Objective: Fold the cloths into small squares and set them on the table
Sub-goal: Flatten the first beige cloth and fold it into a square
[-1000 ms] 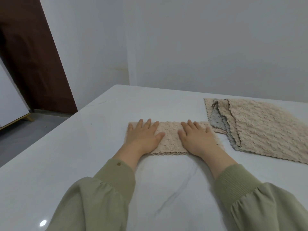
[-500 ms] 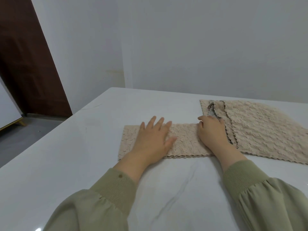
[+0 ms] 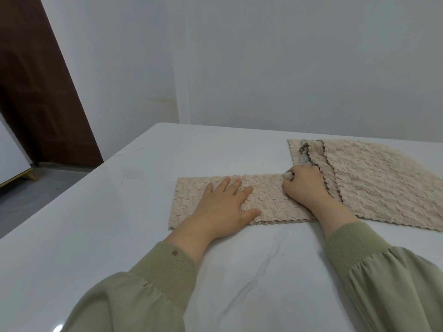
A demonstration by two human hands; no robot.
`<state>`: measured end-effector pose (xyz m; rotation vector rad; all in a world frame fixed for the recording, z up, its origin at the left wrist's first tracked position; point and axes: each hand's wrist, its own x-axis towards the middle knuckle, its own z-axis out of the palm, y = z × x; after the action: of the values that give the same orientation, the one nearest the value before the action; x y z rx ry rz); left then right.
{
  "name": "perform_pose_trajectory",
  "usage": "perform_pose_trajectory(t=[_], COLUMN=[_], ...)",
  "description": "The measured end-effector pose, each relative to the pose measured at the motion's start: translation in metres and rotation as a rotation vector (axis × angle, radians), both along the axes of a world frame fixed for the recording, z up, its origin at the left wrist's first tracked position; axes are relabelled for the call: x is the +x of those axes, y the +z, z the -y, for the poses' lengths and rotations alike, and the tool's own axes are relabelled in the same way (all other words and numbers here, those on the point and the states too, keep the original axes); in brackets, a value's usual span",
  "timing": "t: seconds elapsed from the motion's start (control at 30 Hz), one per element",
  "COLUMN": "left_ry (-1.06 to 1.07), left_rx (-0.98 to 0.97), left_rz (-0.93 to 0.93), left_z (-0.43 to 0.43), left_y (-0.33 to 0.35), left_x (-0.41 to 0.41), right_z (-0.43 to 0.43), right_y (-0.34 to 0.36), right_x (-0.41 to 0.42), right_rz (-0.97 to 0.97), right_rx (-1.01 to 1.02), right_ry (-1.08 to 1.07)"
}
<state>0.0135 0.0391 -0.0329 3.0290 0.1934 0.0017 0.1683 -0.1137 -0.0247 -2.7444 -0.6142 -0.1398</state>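
Note:
A beige textured cloth (image 3: pixel 268 197), folded into a long strip, lies flat on the white table (image 3: pixel 119 236). My left hand (image 3: pixel 223 207) presses flat on its left half with straight, spread fingers. My right hand (image 3: pixel 304 185) sits at the strip's right end, its fingers curled and pinching the far right corner, which is lifted a little. To the right lies a pile of unfolded beige cloths (image 3: pixel 374 183), with a grey cloth (image 3: pixel 305 159) peeking out at its left edge.
The table's left edge runs diagonally from near left to the far corner. White walls stand behind the table. A brown door (image 3: pixel 40 92) and grey floor are at the left.
My right hand slid from the strip's middle to its right end and curled onto the corner. My left hand moved toward the strip's middle-left.

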Motion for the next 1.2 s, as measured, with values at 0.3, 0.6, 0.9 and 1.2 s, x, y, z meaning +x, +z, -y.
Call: perform_pose_trajectory(t=[0.3, 0.6, 0.9, 1.2], left_ry=[0.002, 0.028, 0.121, 0.049], left_rx=[-0.012, -0.027, -0.846, -0.867], left_rz=[-0.005, 0.059, 0.522, 0.643], left_z=[-0.001, 0.002, 0.009, 0.014], left_y=[0.0, 0.0, 0.025, 0.048], left_x=[0.001, -0.002, -0.017, -0.026], right_z=[0.002, 0.005, 0.006, 0.011], right_y=[0.02, 0.053, 0.108, 0.114], right_x=[-0.012, -0.025, -0.079, -0.091], right_rz=[-0.207, -0.345, -0.204, -0.192], right_rx=[0.634, 0.688, 0.493, 0.434], right_ry=[-0.001, 0.063, 0.455, 0.535])
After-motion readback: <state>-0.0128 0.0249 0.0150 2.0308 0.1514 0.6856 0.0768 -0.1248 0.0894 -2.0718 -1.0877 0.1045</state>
